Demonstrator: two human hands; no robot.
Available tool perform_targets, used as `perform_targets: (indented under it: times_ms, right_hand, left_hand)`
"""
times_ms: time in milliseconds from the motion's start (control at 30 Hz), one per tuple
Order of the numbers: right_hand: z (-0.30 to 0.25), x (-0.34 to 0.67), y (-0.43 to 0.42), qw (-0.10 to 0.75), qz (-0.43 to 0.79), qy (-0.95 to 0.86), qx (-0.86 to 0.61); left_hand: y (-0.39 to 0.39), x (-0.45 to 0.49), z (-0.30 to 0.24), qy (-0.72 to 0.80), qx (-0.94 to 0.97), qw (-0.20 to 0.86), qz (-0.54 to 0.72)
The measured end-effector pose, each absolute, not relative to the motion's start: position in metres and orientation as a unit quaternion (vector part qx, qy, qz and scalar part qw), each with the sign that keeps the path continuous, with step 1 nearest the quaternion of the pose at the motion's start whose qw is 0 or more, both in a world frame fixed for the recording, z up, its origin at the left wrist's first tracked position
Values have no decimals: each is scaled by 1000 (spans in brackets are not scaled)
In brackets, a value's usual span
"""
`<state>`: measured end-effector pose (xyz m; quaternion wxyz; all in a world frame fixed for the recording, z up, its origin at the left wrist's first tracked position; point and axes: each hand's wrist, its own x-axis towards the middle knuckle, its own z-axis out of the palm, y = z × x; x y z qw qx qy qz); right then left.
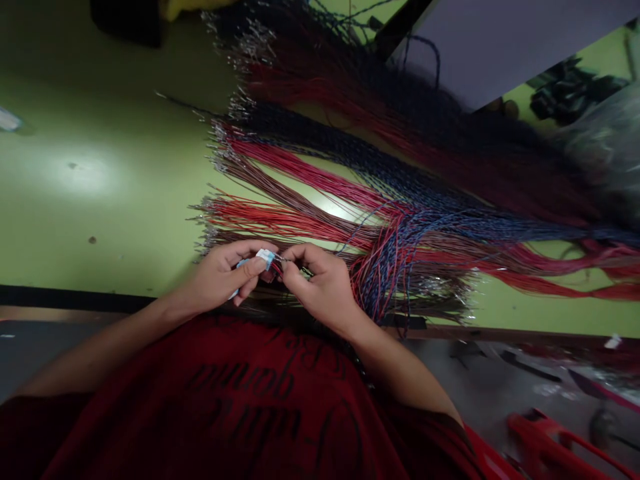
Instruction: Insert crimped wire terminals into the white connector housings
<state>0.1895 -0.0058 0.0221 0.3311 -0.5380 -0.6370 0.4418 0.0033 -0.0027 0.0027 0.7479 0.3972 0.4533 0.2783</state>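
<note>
My left hand [225,277] is closed around a small white and pale-blue connector [264,256], held near the front edge of the green table [100,187]. My right hand [320,283] pinches a thin wire with a metal tip [281,261] right at the connector's end. Both hands nearly touch each other. Behind them lie several fanned bundles of red, brown and blue wires [350,200] with bare metal terminals at their left ends.
A dark twisted blue-and-red bundle [395,267] hangs over the table edge at my right wrist. A grey board [500,40] and dark clutter [570,93] sit at the back right. A red plastic stool [560,447] stands on the floor lower right.
</note>
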Motion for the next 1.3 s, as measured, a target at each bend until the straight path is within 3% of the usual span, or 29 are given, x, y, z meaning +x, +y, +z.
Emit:
perform_targets:
  times_ms: [800, 1133, 1300]
  right_hand:
    - [11, 185, -3, 319, 375, -696, -523]
    - [19, 193, -2, 376, 455, -642, -490]
    - [20, 198, -2, 365, 368, -709, -478]
  left_hand:
    - [-1, 8, -2, 460, 378, 750, 287]
    - [-1, 9, -4, 437, 317, 778, 321]
    - [0, 10, -2, 429, 284, 795, 323]
